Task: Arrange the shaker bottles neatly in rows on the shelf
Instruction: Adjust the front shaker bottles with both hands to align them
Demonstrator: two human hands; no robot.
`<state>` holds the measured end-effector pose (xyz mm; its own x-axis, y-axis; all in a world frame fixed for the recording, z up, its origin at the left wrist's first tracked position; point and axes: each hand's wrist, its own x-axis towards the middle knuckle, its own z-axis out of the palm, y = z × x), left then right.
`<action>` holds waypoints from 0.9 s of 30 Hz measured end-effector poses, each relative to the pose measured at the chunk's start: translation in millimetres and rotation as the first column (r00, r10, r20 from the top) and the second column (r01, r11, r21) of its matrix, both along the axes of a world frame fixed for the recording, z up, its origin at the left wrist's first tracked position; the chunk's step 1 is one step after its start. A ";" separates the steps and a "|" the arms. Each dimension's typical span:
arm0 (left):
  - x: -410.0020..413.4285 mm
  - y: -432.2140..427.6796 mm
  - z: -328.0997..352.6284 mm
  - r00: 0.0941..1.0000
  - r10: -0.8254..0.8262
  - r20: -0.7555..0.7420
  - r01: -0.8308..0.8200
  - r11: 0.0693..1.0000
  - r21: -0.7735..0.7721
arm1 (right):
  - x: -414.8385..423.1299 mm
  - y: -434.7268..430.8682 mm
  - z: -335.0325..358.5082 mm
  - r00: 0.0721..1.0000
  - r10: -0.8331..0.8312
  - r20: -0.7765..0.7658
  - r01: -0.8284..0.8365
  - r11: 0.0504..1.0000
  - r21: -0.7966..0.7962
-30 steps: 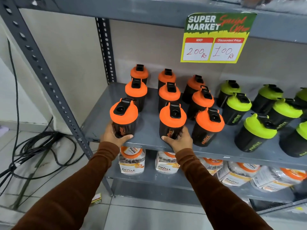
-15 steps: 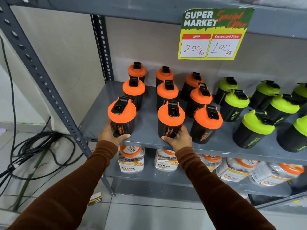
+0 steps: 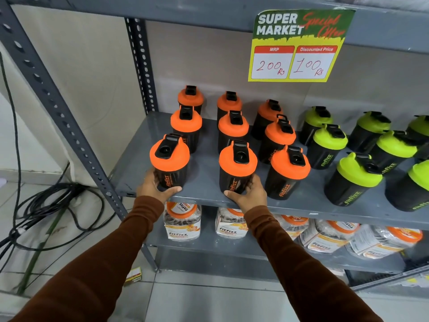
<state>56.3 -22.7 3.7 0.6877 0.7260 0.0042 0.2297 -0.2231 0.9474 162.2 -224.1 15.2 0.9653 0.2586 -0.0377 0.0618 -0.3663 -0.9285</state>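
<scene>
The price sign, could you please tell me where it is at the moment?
In the head view, the price sign hangs upper right from the upper shelf edge, above the back-row orange-lidded bottles.

Price sign (image 3: pixel 299 46), jars (image 3: pixel 182 223), cables (image 3: pixel 46 205)

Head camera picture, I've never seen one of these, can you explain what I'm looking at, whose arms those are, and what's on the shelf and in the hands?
There is no machine here. The single picture comes from a wide-angle camera worn on a person's head, looking forward and down, so the two brown-sleeved arms belong to the wearer. In front is a grey metal shelf holding black shaker bottles: orange-lidded ones in three columns on the left, green-lidded ones on the right. The left hand grips the front-left orange bottle; the right hand grips the front-middle orange bottle. Both bottles stand on the shelf. Above hangs a price sign; wrapped jars sit on the shelf below.
</scene>
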 end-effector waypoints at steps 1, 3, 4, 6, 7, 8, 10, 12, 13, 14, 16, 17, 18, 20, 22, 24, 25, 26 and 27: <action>-0.3 0.3 -1.2 1.000 0.000 -0.009 0.000 1.000 0.011 | -0.6 0.3 0.0 1.000 0.001 0.002 -0.001 1.000 -0.013; -1.7 0.8 -3.1 1.000 0.001 -0.022 0.000 1.000 0.030 | -1.3 0.5 -0.4 1.000 0.005 0.009 -0.005 0.999 -0.036; -2.3 1.2 -3.4 1.000 0.002 -0.026 -0.001 0.999 0.036 | -1.5 0.4 -0.3 1.000 0.007 0.015 -0.006 0.999 -0.044; -3.2 2.7 -3.9 0.999 0.001 -0.040 0.001 0.999 0.045 | -1.6 0.1 0.5 1.000 0.011 0.023 -0.010 0.999 -0.052; -3.1 3.9 -4.3 0.999 -0.001 -0.045 0.003 0.999 0.044 | -1.6 0.0 1.4 1.000 0.014 0.021 -0.012 0.999 -0.051; -3.2 4.8 -4.6 0.999 -0.002 -0.047 0.004 0.999 0.039 | -1.1 -0.3 1.5 1.000 0.016 0.019 -0.015 0.999 -0.043; -3.2 5.3 -4.7 0.999 -0.003 -0.048 0.005 1.000 0.031 | -0.8 -0.3 1.6 1.000 0.018 0.013 -0.018 1.000 -0.026; -2.9 4.9 -4.5 0.999 -0.004 -0.043 0.005 1.000 0.030 | -0.9 -0.7 1.2 1.000 0.017 0.006 -0.017 1.000 -0.023; -2.6 5.1 -5.1 0.999 -0.004 -0.042 0.005 1.000 0.030 | -1.2 -1.0 1.3 1.000 0.019 0.002 -0.019 1.000 -0.024; -2.7 5.3 -5.4 0.999 -0.004 -0.044 0.006 1.000 0.028 | -1.0 -1.2 1.0 1.000 0.020 0.001 -0.020 1.000 -0.024; -2.8 6.6 -7.2 0.999 -0.010 -0.044 0.011 1.000 0.027 | -0.8 -1.4 0.6 1.000 0.021 -0.002 -0.021 0.999 -0.025; -2.7 6.9 -7.8 0.999 -0.012 -0.044 0.013 1.000 0.026 | -0.8 -1.5 1.0 1.000 0.021 -0.003 -0.021 0.999 -0.026; -2.7 7.0 -7.9 0.999 -0.012 -0.046 0.013 1.000 0.025 | -0.8 -1.6 1.0 1.000 0.022 -0.002 -0.022 0.999 -0.025; -2.2 6.9 -7.9 0.999 -0.012 -0.046 0.013 1.000 0.019 | -1.1 -1.4 1.4 1.000 0.023 0.001 -0.023 0.999 -0.023; -2.2 7.9 -8.5 0.999 -0.015 -0.047 0.016 1.000 0.019 | -1.6 -1.1 1.7 1.000 0.024 0.002 -0.024 1.000 -0.019; -2.4 8.4 -8.2 0.999 -0.017 -0.046 0.018 0.999 0.028 | -1.8 -0.9 2.2 1.000 0.025 0.005 -0.025 1.000 -0.017; -2.4 8.1 -8.1 0.999 -0.015 -0.043 0.017 0.999 0.035 | -1.8 -1.0 2.6 1.000 0.025 0.008 -0.025 1.000 -0.019; -2.6 7.0 -7.1 0.999 -0.014 -0.039 0.015 0.999 0.040 | -1.9 -1.0 3.0 1.000 0.024 0.010 -0.024 1.000 -0.019; -2.5 6.2 -6.8 0.999 -0.013 -0.029 0.014 0.999 0.043 | -2.0 -1.0 3.3 1.000 0.024 0.013 -0.024 1.000 -0.017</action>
<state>53.8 -16.4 -3.1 0.6975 0.7164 0.0156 0.2535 -0.2670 0.9298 160.2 -225.1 18.5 0.9593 0.2809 -0.0293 0.0832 -0.3802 -0.9211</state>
